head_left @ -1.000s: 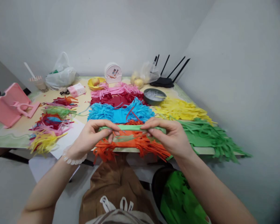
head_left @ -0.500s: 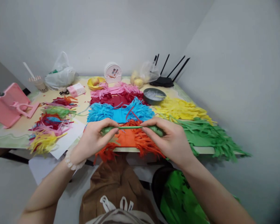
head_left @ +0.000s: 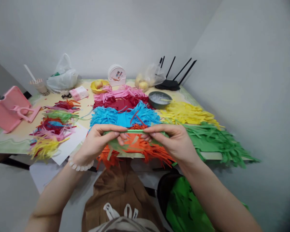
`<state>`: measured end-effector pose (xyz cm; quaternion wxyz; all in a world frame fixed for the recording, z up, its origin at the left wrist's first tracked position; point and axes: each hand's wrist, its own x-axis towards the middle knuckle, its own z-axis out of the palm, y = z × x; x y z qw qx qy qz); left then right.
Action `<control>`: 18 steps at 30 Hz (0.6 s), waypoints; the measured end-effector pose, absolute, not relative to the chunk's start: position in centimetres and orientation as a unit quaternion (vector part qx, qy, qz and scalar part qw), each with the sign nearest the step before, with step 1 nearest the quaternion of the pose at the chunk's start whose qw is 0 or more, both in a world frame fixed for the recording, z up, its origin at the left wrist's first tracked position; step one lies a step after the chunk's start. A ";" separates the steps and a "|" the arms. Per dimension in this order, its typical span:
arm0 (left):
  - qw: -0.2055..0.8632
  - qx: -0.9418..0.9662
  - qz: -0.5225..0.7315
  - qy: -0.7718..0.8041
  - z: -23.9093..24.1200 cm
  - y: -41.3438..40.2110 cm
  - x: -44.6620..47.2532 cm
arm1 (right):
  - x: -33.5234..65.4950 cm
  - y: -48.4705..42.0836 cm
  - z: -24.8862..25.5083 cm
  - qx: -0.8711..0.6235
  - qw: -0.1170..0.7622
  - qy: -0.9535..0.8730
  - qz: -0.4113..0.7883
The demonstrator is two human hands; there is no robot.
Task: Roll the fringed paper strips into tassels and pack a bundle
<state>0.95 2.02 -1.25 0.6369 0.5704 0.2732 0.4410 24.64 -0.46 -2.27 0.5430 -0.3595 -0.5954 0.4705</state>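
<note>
A green fringed paper strip (head_left: pixel 135 131) is stretched level between my two hands above the table's near edge. My left hand (head_left: pixel 99 141), with a bead bracelet at the wrist, pinches its left end. My right hand (head_left: pixel 171 141) pinches its right end. Thin green fringes hang down from the strip in front of the orange fringed paper (head_left: pixel 140 148), which lies on the table edge directly beneath my hands. Behind it lies the blue fringed paper (head_left: pixel 120 116).
More fringed paper lies around: pink and dark red (head_left: pixel 120 96) behind, yellow (head_left: pixel 186 112) and green (head_left: pixel 212 138) at right, mixed scraps (head_left: pixel 53 125) at left. A grey bowl (head_left: pixel 159 99), a router (head_left: pixel 170 84), a pink stand (head_left: pixel 11 108), plastic bags and a cup stand further back.
The strip was rolled thin between my fingers half a second ago; now it is turned so its fringes hang down again. My hands stay in nearly the same place.
</note>
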 end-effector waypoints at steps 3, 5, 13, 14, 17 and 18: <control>0.638 0.564 0.451 0.266 -1.6 2.2 1.2 | 24.7 0.0 -2.7 -0.345 0.551 -0.599 0.467; 0.622 0.575 0.459 0.269 -2.0 2.1 1.3 | 24.7 0.3 -3.0 -0.337 0.553 -0.608 0.460; 0.421 0.787 0.351 0.285 -0.7 1.9 -0.5 | 24.9 -0.1 -2.7 -0.339 0.510 -0.739 0.281; 0.383 0.820 0.314 0.288 -0.1 1.9 -0.7 | 24.9 -0.2 -2.5 -0.329 0.493 -0.769 0.240; 0.327 0.861 0.255 0.296 1.3 2.0 -0.4 | 24.9 -0.4 -2.1 -0.286 0.451 -0.828 0.171; 0.333 0.861 0.247 0.296 1.5 2.0 -0.1 | 24.9 -0.5 -1.9 -0.275 0.442 -0.839 0.161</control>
